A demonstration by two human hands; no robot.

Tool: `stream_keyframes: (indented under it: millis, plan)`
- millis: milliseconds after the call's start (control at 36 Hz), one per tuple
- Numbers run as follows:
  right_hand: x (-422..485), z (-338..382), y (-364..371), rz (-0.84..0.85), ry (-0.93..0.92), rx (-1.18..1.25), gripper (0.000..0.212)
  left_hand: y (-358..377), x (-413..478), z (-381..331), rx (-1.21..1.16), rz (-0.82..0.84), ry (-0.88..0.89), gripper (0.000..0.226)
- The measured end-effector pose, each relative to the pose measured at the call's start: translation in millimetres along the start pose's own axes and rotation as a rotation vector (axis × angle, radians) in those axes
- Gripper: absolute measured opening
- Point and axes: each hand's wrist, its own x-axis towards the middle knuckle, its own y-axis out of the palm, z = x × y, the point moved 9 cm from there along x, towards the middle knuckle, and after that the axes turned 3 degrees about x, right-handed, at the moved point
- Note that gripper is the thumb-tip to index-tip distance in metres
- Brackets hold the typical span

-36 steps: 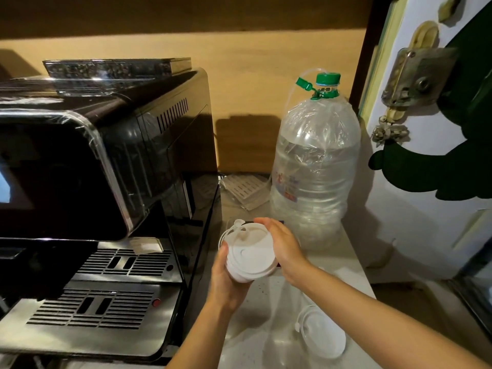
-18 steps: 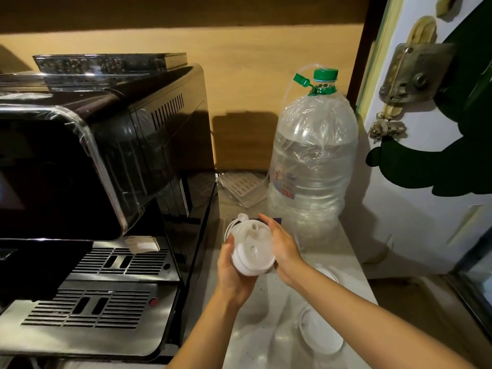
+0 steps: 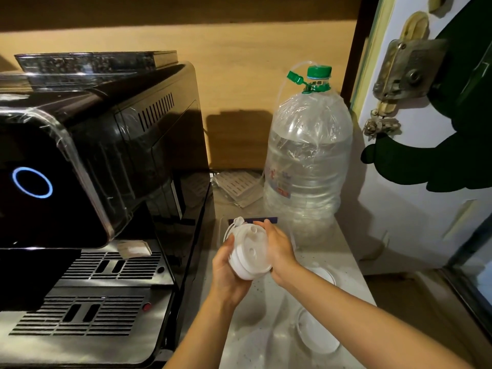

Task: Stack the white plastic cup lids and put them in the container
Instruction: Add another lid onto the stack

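Since a second ago the stack of white lids (image 3: 250, 255) has been turned in the hands, so that its top face, which then lay flat toward the camera, now tilts up and away, showing the small raised spout and a round dimple, and a blue ring has lit up on the front of the coffee machine (image 3: 106, 155). Both hands hold the stack in the air above the pale surface (image 3: 255, 328), close to the machine's right side. The left hand (image 3: 226, 272) cups the stack from below and from the left, its fingers curled under the rim in a closed grip. The right hand (image 3: 279, 249) presses against the stack's right edge, fingers bent around the rim, also closed on it. A loose tab sticks up at the stack's far left edge. On the surface nearer the camera, to the right of the forearms, lies a single white lid (image 3: 318, 334), and another lid (image 3: 323, 275) shows partly behind the right wrist. Just behind the hands stands a large clear water bottle (image 3: 306, 161) with a green cap, wrapped in thin plastic. Left of its base lies a flat slotted white piece (image 3: 237, 185). At the right is a white door (image 3: 415, 198) with a metal lock
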Motion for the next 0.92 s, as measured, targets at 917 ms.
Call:
stream_keyframes:
  millis: [917]
  plan:
    - [41.6,-23.5,-10.0,0.057,-0.065,-0.368,0.028,-24.3,18.2,19.3,0.153,0.044,-0.034,0.065]
